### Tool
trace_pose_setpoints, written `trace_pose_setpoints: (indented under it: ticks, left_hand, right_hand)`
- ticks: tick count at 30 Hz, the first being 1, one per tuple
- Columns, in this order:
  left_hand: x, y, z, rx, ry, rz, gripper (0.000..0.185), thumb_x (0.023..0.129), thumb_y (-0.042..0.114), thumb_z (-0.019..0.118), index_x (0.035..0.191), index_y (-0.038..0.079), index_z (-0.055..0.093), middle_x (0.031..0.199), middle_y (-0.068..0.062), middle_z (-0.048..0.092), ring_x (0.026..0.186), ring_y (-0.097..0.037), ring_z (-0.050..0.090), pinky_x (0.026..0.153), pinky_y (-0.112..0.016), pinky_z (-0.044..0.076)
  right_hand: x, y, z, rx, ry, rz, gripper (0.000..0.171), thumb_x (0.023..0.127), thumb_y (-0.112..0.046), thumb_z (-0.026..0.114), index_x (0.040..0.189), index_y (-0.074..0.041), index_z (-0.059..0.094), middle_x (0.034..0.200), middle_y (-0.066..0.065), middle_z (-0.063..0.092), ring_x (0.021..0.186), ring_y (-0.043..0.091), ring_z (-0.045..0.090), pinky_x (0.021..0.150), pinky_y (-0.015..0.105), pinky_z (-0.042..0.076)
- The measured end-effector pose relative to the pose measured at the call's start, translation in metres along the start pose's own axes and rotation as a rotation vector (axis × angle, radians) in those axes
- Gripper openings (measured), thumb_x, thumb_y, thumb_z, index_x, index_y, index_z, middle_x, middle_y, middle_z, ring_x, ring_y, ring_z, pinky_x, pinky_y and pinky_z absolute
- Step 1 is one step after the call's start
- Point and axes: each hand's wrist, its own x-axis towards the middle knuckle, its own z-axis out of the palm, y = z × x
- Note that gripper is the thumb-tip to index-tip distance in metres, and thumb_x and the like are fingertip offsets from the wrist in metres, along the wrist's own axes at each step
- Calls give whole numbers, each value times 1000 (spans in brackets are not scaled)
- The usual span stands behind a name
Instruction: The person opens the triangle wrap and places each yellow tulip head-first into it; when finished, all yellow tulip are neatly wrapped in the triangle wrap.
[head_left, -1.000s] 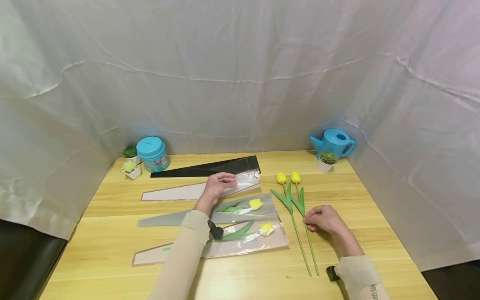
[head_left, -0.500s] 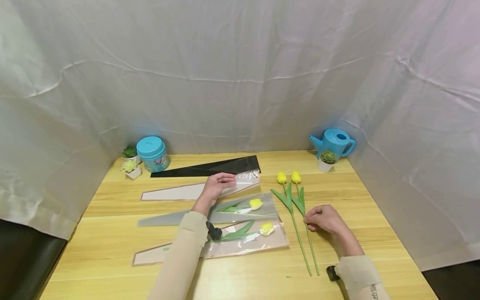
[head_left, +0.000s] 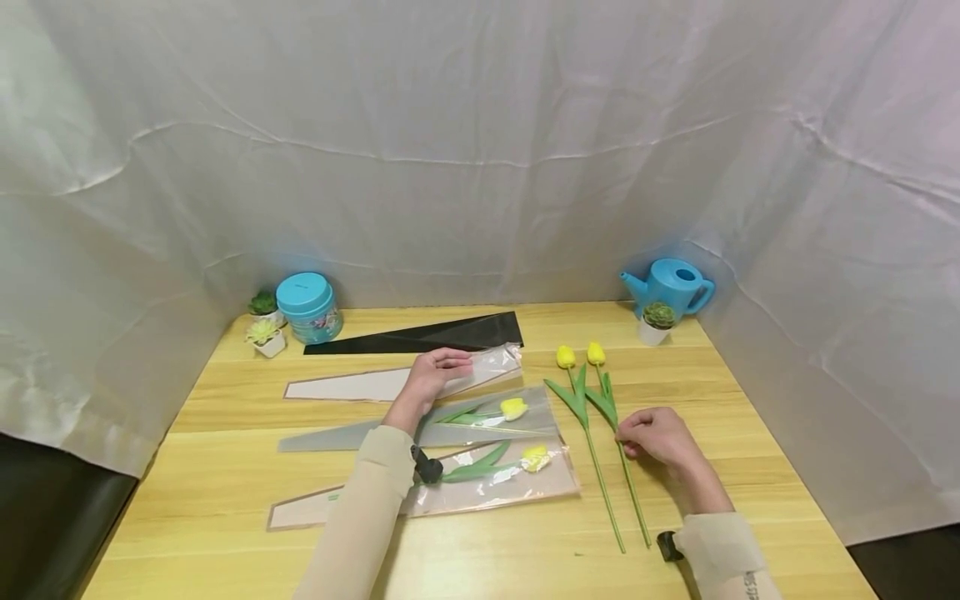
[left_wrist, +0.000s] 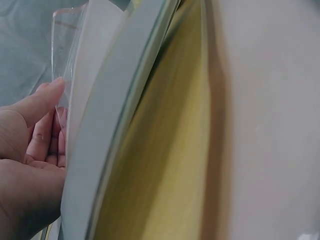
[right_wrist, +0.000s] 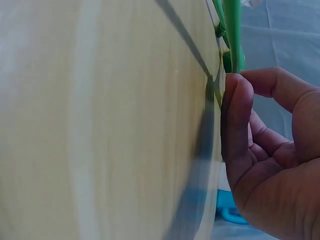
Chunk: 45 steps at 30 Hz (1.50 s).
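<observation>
The yellow tulip [head_left: 603,406] is in the right hand [head_left: 660,437]; thumb and finger are pinched together on its green stem, just below the leaves. The flower head lies farther out than this grip, and the long stem runs back from it, towards the person. Just left of the grip lies a second tulip [head_left: 579,408], and the leaf of the held one reaches to it. So, in my judgement, a quick lift could drag this neighbour along, because the leaves may hook; the lower stem could also swing, as the pinch is narrow. Well to the left of it, the left hand [head_left: 438,371] pinches the clear edge of the white bag [head_left: 386,382]. The left wrist view is partly blocked, so I cannot tell if it takes one layer of film or both; with both, the mouth would probably stay closed. Nearer to the person than this hand are the gray bag [head_left: 330,438] and the pink bag [head_left: 480,498], each with a tulip inside; a low sleeve could push them. Beyond it lies the black bag [head_left: 420,337].
</observation>
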Motion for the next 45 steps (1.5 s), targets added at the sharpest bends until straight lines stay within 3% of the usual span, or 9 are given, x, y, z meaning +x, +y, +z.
trace_pose_setpoints:
  ticks: [7, 12, 26, 34, 40, 45]
  left_hand:
    - [-1, -2, -1, -20, -5, 4, 27, 89, 4, 80, 116, 3, 76, 105, -3, 80, 95, -11, 73, 89, -25, 58]
    - [-1, -4, -2, -28, -15, 8, 27, 90, 4, 80, 116, 3, 76, 104, -3, 80, 95, -11, 74, 89, -25, 59]
    - [-3, -1, 1, -21, -14, 27, 26, 89, 1, 79, 114, 1, 76, 101, -1, 80, 92, -11, 74, 87, -26, 60]
    - [1, -3, 0, -4, -19, -3, 25, 90, 1, 78, 115, 3, 77, 108, -8, 79, 97, -13, 75, 91, -27, 60]
    - [1, -1, 0, 10, -13, -5, 24, 91, 1, 77, 115, 4, 77, 109, -8, 79, 99, -14, 75, 92, -28, 60]
    - [0, 0, 0, 7, -12, -5, 23, 91, 1, 77, 114, 3, 77, 107, -8, 80, 97, -13, 75, 90, -28, 60]
  right_hand:
    - [-1, -4, -6, 10, 32, 3, 15, 91, -5, 68, 97, 7, 73, 72, 5, 71, 65, 14, 64, 63, 26, 55]
    - [-2, -9, -9, -16, 41, -36, 19, 93, -7, 65, 103, 8, 73, 77, 5, 72, 69, 13, 66, 67, 24, 57]
    - [-2, -25, -12, 153, 88, -64, 31, 100, -8, 65, 120, 15, 64, 97, 17, 76, 75, 12, 72, 74, 30, 63]
    - [-1, -33, -7, 195, 159, -83, 31, 99, -6, 64, 121, 16, 63, 93, 11, 75, 73, 8, 71, 76, 29, 64]
    - [2, -39, -7, 193, 182, -128, 31, 100, -10, 65, 120, 13, 64, 99, 16, 77, 76, 7, 72, 82, 35, 64]
    - [5, -49, -7, 259, 189, -148, 31, 99, -8, 67, 119, 15, 62, 92, 6, 78, 75, 6, 72, 83, 34, 64]
